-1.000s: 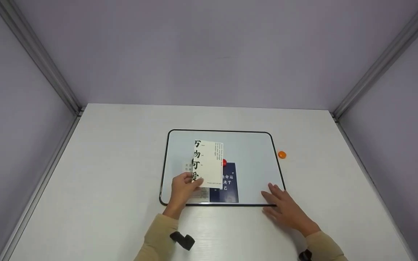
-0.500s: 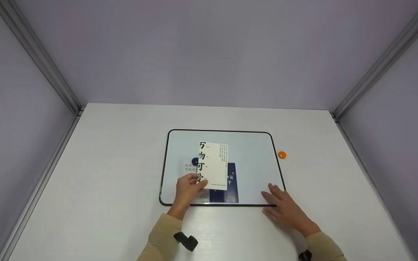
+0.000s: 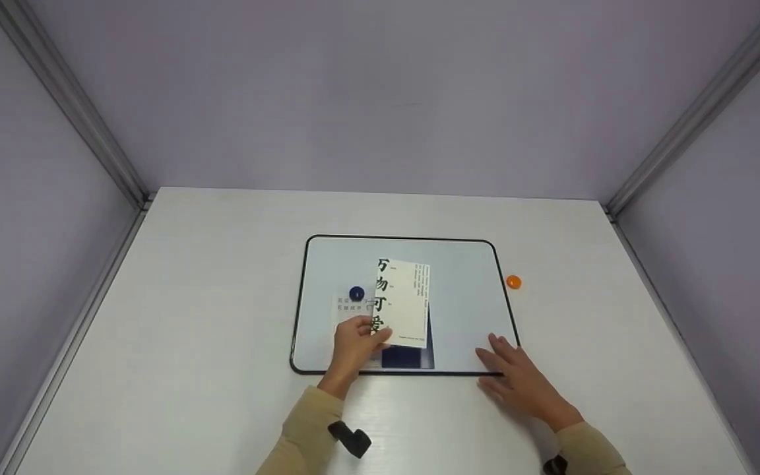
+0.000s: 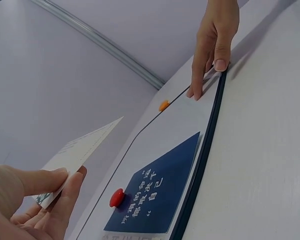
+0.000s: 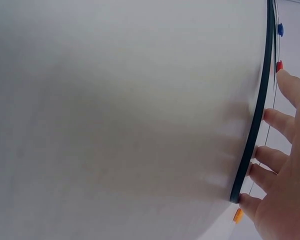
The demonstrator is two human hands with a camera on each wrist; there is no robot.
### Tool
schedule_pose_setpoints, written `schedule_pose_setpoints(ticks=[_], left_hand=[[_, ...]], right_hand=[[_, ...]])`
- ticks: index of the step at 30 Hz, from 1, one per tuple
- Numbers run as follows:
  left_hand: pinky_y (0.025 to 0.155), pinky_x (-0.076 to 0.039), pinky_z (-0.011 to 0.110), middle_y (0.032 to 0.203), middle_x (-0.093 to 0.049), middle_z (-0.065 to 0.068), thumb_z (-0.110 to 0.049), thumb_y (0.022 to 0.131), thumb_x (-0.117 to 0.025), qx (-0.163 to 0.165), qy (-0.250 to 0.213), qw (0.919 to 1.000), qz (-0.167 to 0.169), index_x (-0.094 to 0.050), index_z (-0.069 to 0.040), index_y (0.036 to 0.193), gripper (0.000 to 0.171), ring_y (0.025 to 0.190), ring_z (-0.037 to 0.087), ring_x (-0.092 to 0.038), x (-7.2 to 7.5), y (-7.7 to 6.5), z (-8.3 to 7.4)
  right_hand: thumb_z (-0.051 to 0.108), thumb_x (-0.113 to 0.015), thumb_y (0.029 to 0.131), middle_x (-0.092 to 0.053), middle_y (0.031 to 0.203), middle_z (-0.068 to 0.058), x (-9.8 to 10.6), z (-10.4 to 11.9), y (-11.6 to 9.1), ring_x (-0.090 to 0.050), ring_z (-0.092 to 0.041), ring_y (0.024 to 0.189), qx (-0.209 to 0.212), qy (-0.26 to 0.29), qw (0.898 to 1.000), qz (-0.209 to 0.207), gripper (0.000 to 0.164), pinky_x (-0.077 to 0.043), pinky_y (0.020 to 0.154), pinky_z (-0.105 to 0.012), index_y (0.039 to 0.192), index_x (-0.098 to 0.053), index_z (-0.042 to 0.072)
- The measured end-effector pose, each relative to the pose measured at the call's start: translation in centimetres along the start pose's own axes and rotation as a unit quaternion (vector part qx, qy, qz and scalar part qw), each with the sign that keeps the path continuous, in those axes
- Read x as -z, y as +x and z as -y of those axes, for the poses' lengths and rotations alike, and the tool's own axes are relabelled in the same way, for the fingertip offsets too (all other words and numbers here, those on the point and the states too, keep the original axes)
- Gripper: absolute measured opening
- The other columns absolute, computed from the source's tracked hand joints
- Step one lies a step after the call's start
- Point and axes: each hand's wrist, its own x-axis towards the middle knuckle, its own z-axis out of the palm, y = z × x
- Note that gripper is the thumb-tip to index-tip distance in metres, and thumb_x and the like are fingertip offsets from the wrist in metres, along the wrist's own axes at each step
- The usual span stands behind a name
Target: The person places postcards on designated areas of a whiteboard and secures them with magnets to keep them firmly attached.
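Note:
My left hand (image 3: pixel 355 343) pinches a cream card (image 3: pixel 403 303) with black Chinese characters by its lower left corner, thumb on top. In the left wrist view the card (image 4: pixel 80 152) is held up above a whiteboard (image 3: pixel 462 284) with a black rim. On the board lie a dark blue card (image 4: pixel 157 187) with white writing, a red round magnet (image 4: pixel 117 198) at its edge, and a pale card (image 3: pixel 347 310) under a dark blue magnet (image 3: pixel 357 293). The right hand (image 3: pixel 518 379) rests with spread fingers on the board's lower right corner. From the head, the cream card hides the red magnet.
An orange round magnet (image 3: pixel 514 282) lies on the white table (image 3: pixel 221 297) just right of the board. Grey-lilac panels (image 3: pixel 380 99) with metal corner posts (image 3: pixel 70 105) enclose the table at the back and sides.
The left hand has carried the cream card to the right, across the dark blue card. The dark blue magnet has come into sight and the red one is covered. The right hand stays put.

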Motion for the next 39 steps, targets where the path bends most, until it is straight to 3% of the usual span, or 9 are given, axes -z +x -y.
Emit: schedule_pose_setpoints(ticks=[5,18,26,31,39], left_hand=[[0.070,-0.062,0.027,0.103,-0.070,0.030,-0.001,0.085,-0.068,-0.011,-0.001,0.9999,0.011,-0.058,0.014,0.108,0.029,0.072,0.012,-0.070,-0.4,-0.4,-0.1],[0.072,-0.062,0.027,0.108,-0.067,0.032,0.002,0.085,-0.067,0.013,0.010,0.9995,0.027,-0.055,0.014,0.109,0.030,0.085,0.021,-0.072,-1.7,-0.4,0.6],[0.074,-0.062,0.029,0.106,-0.068,0.032,0.004,0.086,-0.065,0.020,0.027,0.9987,0.038,-0.056,0.016,0.110,0.028,0.088,0.028,-0.073,-2.6,-1.3,-0.1],[0.073,-0.062,0.029,0.107,-0.067,0.033,0.004,0.085,-0.066,0.012,0.021,0.9988,0.042,-0.054,0.018,0.114,0.034,0.089,0.030,-0.073,-3.2,-1.1,1.1],[0.070,-0.062,0.028,0.108,-0.069,0.029,0.000,0.084,-0.069,0.027,0.043,0.9972,0.055,-0.057,0.013,0.115,0.036,0.080,0.023,-0.074,-4.2,-0.7,2.6]], right_hand=[[0.037,-0.063,0.091,-0.034,0.157,-0.017,0.0,0.1,-0.1,-0.028,-0.039,0.147,-0.001,-0.004,1.000,-0.002,0.056,-0.023,0.118,-0.061,0.141,-0.049,0.015],[0.037,-0.061,0.092,-0.030,0.159,-0.012,0.0,0.3,0.1,-0.024,-0.036,0.149,-0.020,-0.007,1.000,0.022,0.056,-0.020,0.121,-0.059,0.143,-0.047,0.018],[0.038,-0.061,0.092,-0.030,0.159,-0.012,0.0,0.2,0.0,-0.025,-0.036,0.149,-0.012,-0.013,1.000,0.013,0.057,-0.022,0.120,-0.059,0.143,-0.046,0.018],[0.038,-0.060,0.092,-0.031,0.159,-0.014,0.1,0.2,-0.2,-0.026,-0.036,0.148,-0.009,-0.012,1.000,0.010,0.057,-0.023,0.119,-0.060,0.143,-0.046,0.016],[0.036,-0.060,0.093,-0.029,0.159,-0.015,0.2,0.3,-0.2,-0.025,-0.037,0.148,-0.014,-0.004,1.000,0.016,0.062,-0.021,0.120,-0.061,0.146,-0.041,0.012]])
